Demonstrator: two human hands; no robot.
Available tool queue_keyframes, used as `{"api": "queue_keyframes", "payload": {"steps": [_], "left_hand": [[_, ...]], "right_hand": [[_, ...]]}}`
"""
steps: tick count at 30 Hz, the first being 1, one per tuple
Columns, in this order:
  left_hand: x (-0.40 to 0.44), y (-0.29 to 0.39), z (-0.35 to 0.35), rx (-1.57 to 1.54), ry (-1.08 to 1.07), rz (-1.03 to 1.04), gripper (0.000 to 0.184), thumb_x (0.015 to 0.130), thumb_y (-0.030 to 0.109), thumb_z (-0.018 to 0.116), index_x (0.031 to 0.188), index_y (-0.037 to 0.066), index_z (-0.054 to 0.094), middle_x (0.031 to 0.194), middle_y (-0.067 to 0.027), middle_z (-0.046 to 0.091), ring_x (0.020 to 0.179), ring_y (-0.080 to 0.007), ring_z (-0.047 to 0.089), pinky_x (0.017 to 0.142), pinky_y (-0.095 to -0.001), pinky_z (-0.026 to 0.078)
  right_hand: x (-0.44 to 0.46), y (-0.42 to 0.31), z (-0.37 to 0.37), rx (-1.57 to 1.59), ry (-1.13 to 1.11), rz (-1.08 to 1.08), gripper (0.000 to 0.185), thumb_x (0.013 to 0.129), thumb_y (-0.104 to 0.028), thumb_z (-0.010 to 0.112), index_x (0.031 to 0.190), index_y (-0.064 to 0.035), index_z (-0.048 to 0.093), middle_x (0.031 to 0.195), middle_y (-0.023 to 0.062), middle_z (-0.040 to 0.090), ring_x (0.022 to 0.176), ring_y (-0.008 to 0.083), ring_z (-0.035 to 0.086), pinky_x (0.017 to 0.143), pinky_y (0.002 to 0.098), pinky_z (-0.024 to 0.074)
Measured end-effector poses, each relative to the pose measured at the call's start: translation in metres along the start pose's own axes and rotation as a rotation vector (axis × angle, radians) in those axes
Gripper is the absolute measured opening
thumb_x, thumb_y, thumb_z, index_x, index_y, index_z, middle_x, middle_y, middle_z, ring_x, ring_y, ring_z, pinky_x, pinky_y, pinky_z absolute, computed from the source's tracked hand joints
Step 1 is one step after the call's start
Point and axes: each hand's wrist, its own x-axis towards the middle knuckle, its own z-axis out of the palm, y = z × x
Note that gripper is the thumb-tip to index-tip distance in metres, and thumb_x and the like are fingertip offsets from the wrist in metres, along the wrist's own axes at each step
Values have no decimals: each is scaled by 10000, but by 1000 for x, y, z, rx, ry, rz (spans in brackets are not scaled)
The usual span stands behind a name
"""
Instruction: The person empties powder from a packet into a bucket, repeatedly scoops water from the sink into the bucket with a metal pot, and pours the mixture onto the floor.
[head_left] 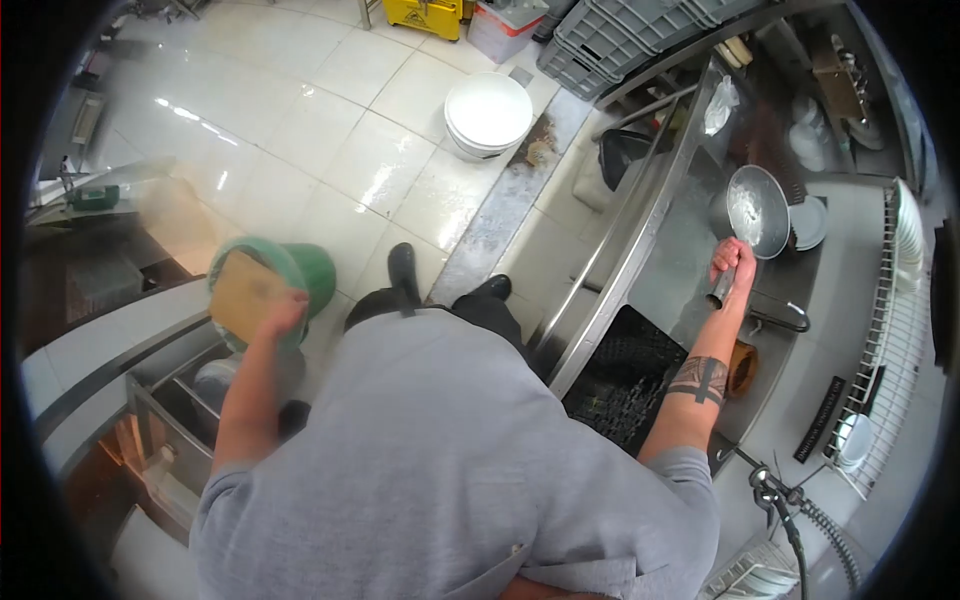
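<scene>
On the right, my right hand is closed around the handle of a metal saucepan, held over the steel sink counter. Whitish residue or foam shows inside the pan. To the left, my left hand has its fingers closed at the edge of a flat tan board-like piece, which blurs a little. That piece lies across the mouth of a green bucket on the floor; what is inside the bucket is hidden.
A black perforated mat lies by the sink, near a faucet and a spray hose. A dish rack lines the right wall. A white bucket, grey crates and a yellow mop bucket stand ahead.
</scene>
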Motion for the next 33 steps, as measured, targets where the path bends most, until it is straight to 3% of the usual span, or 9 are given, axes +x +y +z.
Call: {"api": "queue_keyframes", "payload": {"steps": [8,14,18,22,23,24,27,30,33], "left_hand": [[4,-39,22,-61,-92,-141,356,770,154,508,1054,-10,644,961,-195,668,909,-310,645,804,-384,497],[-2,-78,29,-182,52,-160,322,757,169,529,993,-3,666,948,-215,663,909,-339,637,821,-394,488],[-5,-95,31,-208,78,-206,312,748,175,552,975,-2,673,964,-216,661,929,-339,632,835,-394,481],[-1,-106,37,-212,53,-252,318,732,166,564,972,-15,670,965,-208,665,928,-322,636,829,-382,482],[-2,-102,34,-200,58,-251,318,732,166,564,972,-15,670,965,-208,665,928,-322,636,829,-382,482],[-4,-93,32,-237,56,-256,322,731,165,562,974,-16,669,961,-197,668,930,-316,636,826,-376,483],[-8,-64,19,-214,40,-217,333,731,165,554,990,-13,665,959,-179,672,928,-302,637,822,-366,484],[-3,-46,6,-97,33,-161,342,738,167,548,1009,-11,657,960,-170,671,916,-290,636,814,-364,486],[-13,-18,-6,-78,48,-159,338,751,175,541,1013,-8,650,944,-164,668,898,-287,633,798,-375,485]], "right_hand": [[15,-68,145,-312,130,81,222,862,-98,483,654,-115,407,547,-38,382,419,73,367,383,234,341],[49,-83,207,-732,285,-32,226,850,-105,530,664,-125,403,556,-46,388,438,56,395,393,226,366],[48,-62,252,-1169,410,-293,84,811,-122,551,753,-79,508,591,8,473,454,104,454,407,257,429],[45,-35,292,-1481,502,-667,183,768,-142,557,838,25,533,581,80,532,431,154,516,397,323,448],[41,-35,302,-1642,575,-710,286,773,-162,556,942,65,519,719,175,616,604,278,634,525,405,507],[45,-39,300,-1630,580,-702,286,773,-162,556,942,65,519,719,175,616,604,278,634,525,405,507],[58,-51,273,-1873,728,-1108,377,798,-193,555,1049,78,477,1019,333,589,1004,492,545,869,492,431],[62,-46,208,-1781,829,-1015,396,799,-202,567,1056,83,469,1038,327,584,1011,471,555,869,480,439],[79,-22,48,-1640,891,-730,460,781,-174,568,1153,70,454,1120,294,572,1074,439,547,918,445,431]]}}
